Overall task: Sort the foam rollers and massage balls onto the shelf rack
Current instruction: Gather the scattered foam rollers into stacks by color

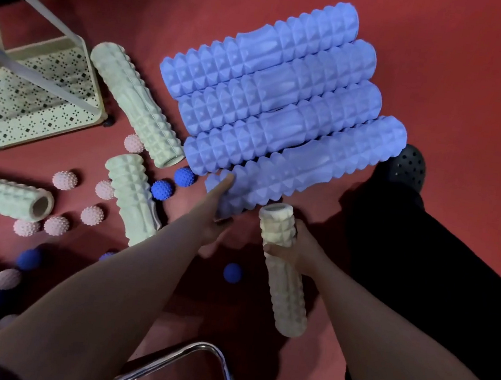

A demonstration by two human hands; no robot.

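One head-worn camera looks steeply down, close over both forearms, at the red floor (449, 72); the rack (31, 103) sits far left, rollers (271, 97) ahead.

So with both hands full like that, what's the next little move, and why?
Probably carry the pale roller held by the right hand over to the shelf rack at the left. It is already lifted, while the left hand only grips the end of the nearest blue roller, which lies beside three others.

Red carpet floor (449, 72), chrome tube frame (220, 364), black perforated clog (408, 166), dark trouser leg (426, 245)
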